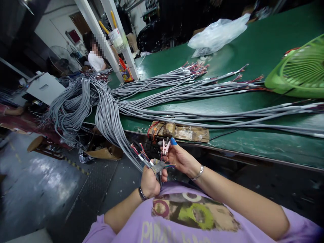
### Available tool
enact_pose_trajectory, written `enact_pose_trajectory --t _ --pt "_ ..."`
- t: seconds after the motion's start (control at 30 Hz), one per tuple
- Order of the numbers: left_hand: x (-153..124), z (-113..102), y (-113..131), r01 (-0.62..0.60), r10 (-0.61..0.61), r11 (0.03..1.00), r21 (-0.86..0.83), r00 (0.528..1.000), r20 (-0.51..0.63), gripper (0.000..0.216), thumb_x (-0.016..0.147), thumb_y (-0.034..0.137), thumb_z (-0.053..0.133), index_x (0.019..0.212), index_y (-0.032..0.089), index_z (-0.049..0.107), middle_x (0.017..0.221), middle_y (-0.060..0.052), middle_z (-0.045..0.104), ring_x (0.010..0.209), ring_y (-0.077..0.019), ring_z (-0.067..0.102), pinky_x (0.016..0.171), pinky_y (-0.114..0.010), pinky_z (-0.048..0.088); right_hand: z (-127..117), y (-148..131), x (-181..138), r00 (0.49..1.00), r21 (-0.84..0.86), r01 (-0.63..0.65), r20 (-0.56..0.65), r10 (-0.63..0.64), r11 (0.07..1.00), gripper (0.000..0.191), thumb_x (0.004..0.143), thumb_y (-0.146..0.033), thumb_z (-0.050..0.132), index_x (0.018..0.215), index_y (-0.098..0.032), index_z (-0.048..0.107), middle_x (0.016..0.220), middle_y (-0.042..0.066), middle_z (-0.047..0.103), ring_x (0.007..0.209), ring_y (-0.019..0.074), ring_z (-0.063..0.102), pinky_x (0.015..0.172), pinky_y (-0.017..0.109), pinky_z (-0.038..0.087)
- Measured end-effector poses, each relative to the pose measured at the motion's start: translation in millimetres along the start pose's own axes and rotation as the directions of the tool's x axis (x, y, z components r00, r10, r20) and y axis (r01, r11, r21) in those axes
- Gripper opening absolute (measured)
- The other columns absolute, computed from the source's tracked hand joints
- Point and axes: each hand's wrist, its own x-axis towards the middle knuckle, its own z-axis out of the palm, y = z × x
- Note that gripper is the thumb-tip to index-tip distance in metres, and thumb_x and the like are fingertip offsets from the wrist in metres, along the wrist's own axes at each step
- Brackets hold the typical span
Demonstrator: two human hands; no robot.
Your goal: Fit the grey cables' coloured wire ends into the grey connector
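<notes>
My left hand (150, 180) is closed around the ends of several grey cables, near my body. Thin coloured wires (170, 165) fan out to the right from its grip, and more cable ends (140, 153) with bare tips point up to the left. A grey wrap covers part of the left fingers. My right hand (183, 160), with a blue cover on the thumb tip, pinches a small pale pink clothes peg (165, 147) just above the wire ends. Some of the right fingers are hidden behind the wires.
Long bundles of grey cable (162, 98) lie across the green table (174, 58). A wooden board (193, 133) sits at its front edge. A green fan (298, 72) stands at right, a plastic bag (217, 35) at the back. A seated person (97, 61) is beyond the posts.
</notes>
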Motion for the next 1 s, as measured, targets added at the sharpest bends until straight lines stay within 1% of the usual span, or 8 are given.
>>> enact_pose_trajectory --t 0.13,0.33,0.43,0.53,0.7,0.8,0.87,1.0 --pt "-5 -3 -1 -0.045 0.045 0.999 -0.002 0.999 0.016 0.024 0.058 0.034 0.069 0.062 0.017 0.053 0.042 0.002 0.056 0.031 -0.0072 0.043 0.034 -0.017 0.031 -1 -3 -4 0.999 -0.044 -0.032 0.029 0.033 0.999 0.035 0.08 -0.052 0.056 0.08 -0.018 0.066 0.077 0.004 0.066 0.06 0.0108 0.056 0.053 0.022 0.046" --pt "-10 -5 -1 -0.128 0.128 0.992 0.01 0.992 -0.009 0.023 0.061 0.034 0.069 0.062 0.016 0.055 0.045 0.001 0.058 0.033 -0.007 0.045 0.035 -0.017 0.033 -4 -2 -7 0.996 -0.176 0.088 0.04 -0.083 0.98 0.022 0.076 -0.038 0.066 0.082 -0.016 0.067 0.072 0.002 0.062 0.061 0.0099 0.054 0.054 0.02 0.046" --pt "-8 -4 0 -0.141 0.141 0.99 0.004 0.99 -0.006 0.022 0.061 0.032 0.069 0.061 0.016 0.055 0.046 0.001 0.059 0.033 -0.007 0.046 0.036 -0.017 0.034 -6 -1 -7 0.991 -0.236 0.131 0.038 -0.125 0.963 0.032 0.074 -0.047 0.065 0.079 -0.016 0.066 0.071 0.003 0.061 0.061 0.0103 0.053 0.054 0.021 0.046" --pt "-5 -4 0 -0.141 0.141 0.99 0.008 0.99 -0.006 0.022 0.062 0.031 0.07 0.061 0.016 0.054 0.046 0.002 0.058 0.034 -0.0065 0.046 0.036 -0.017 0.034 -8 -3 -11 0.985 -0.382 0.167 0.029 -0.169 0.909 0.041 0.072 -0.055 0.063 0.076 -0.014 0.065 0.071 0.003 0.06 0.061 0.0106 0.053 0.054 0.021 0.044" --pt "-2 -5 -3 -0.169 0.172 0.982 0.083 0.985 -0.033 0.023 0.061 0.032 0.071 0.06 0.015 0.055 0.046 0.001 0.058 0.034 -0.0068 0.047 0.036 -0.017 0.034 -2 -8 -27 0.999 -0.559 0.03 0.052 -0.001 0.829 0.036 0.068 -0.049 0.07 0.074 -0.015 0.061 0.068 0.002 0.062 0.054 0.0088 0.05 0.05 0.022 0.04" --pt "-1 -7 -6 -0.173 0.176 0.977 0.127 0.984 -0.019 0.024 0.062 0.032 0.071 0.058 0.014 0.055 0.045 0.001 0.058 0.035 -0.0072 0.047 0.037 -0.018 0.034 8 -7 -35 0.989 -0.61 0.074 0.145 0.019 0.789 0.029 0.069 -0.042 0.071 0.072 -0.016 0.057 0.06 -0.001 0.061 0.053 0.0105 0.052 0.051 0.023 0.04" --pt "-1 -8 -9 -0.182 0.185 0.973 0.14 0.983 -0.006 0.023 0.062 0.031 0.071 0.057 0.014 0.056 0.046 0.001 0.058 0.036 -0.0075 0.047 0.038 -0.018 0.035 14 -4 -38 0.978 -0.598 0.099 0.207 0.034 0.795 0.028 0.07 -0.041 0.069 0.071 -0.018 0.054 0.056 -0.002 0.06 0.052 0.0119 0.054 0.052 0.025 0.041" --pt "-2 -10 -11 -0.184 0.187 0.97 0.156 0.982 -0.005 0.024 0.064 0.032 0.071 0.057 0.014 0.056 0.046 0.001 0.058 0.036 -0.0075 0.048 0.039 -0.019 0.035 16 3 -39 0.971 -0.562 0.105 0.237 0.038 0.82 0.027 0.074 -0.041 0.065 0.072 -0.018 0.051 0.053 -0.003 0.059 0.05 0.013 0.056 0.052 0.026 0.041"
